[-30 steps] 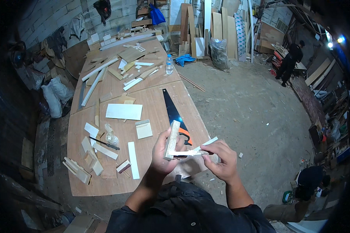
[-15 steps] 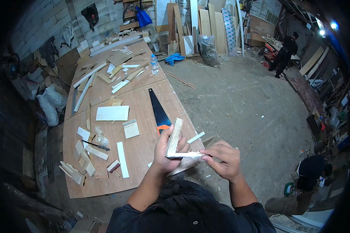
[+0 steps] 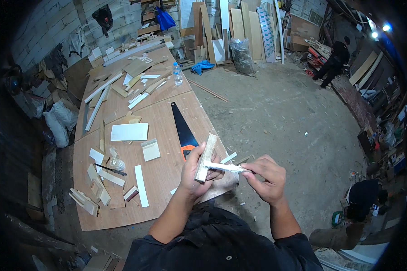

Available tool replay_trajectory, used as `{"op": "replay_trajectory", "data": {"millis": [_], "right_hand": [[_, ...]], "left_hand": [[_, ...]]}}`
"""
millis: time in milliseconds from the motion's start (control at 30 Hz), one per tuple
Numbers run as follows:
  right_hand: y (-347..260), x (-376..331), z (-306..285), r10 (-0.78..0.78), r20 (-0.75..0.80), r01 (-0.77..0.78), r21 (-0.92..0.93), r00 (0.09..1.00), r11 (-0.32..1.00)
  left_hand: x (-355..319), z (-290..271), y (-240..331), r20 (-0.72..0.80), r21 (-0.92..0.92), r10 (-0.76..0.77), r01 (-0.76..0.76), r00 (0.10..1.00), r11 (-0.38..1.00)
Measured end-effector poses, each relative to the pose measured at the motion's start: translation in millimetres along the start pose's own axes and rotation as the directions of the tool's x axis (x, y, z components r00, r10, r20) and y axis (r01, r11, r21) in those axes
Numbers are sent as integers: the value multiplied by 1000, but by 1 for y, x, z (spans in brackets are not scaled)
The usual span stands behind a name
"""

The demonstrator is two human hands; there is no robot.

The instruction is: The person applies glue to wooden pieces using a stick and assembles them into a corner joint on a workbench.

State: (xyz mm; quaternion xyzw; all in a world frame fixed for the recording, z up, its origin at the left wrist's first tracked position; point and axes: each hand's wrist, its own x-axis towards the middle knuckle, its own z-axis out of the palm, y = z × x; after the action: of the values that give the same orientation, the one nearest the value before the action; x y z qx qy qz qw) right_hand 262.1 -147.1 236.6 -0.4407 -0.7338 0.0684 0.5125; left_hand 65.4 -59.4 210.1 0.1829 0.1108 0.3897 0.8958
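Wooden block point(image 3: 207, 151) firm in its grip above the tabletop point(image 3: 163, 180), the left hand point(image 3: 191, 175) is best held steady while the right hand point(image 3: 268, 177), pinching a white-smeared, perhaps glue-coated stick point(image 3: 223, 167), draws it evenly.

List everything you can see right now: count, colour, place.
Wood block: one, pale brown, front centre
Flat implement: one, white, front centre
Workbench: one, brown, left
Handsaw: one, black and orange, on workbench
Rectangular panel: one, white, on workbench
Water bottle: one, clear, workbench's far part
Wood offcuts: many, brown and white, on workbench
Leaning boards: several, brown and white, back wall
Bag: one, blue, back wall
Cloth: one, blue, floor
Co-workers: two, dark clothing, right
Left hand: one, bare, gripping wood block
Right hand: one, bare, pinching flat implement
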Motion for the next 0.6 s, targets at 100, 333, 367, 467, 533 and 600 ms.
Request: {"op": "replay_trajectory", "data": {"millis": [100, 333, 367, 467, 533, 600], "right_hand": [[-3, 4, 5, -59, 17, 58, 46, 998, 997], [-15, 14, 31, 12, -88, -15, -33, 996, 999], [-17, 15, 36, 9, -111, -10, -9, 994, 1000], [-22, 20, 51, -37, -77, 36, -24, 996, 999], [-25, 24, 62, -12, -111, 1, -100, 994, 995], [-28, 27, 72, 17, -135, -34, -122, 991, 992]], "left_hand": [[2, -3, 9, 1, -32, 12, -12, 1000, 999], [2, -9, 36, 62, -19, -32, 33, 998, 999], [2, -10, 38, 22, -36, -24, 25, 999, 999], [-1, -12, 49, 51, -54, -32, 35, 998, 998], [-5, -16, 58, 72, -53, -64, 68, 995, 996], [-10, -22, 68, 51, -43, -108, 111, 993, 993]]}}
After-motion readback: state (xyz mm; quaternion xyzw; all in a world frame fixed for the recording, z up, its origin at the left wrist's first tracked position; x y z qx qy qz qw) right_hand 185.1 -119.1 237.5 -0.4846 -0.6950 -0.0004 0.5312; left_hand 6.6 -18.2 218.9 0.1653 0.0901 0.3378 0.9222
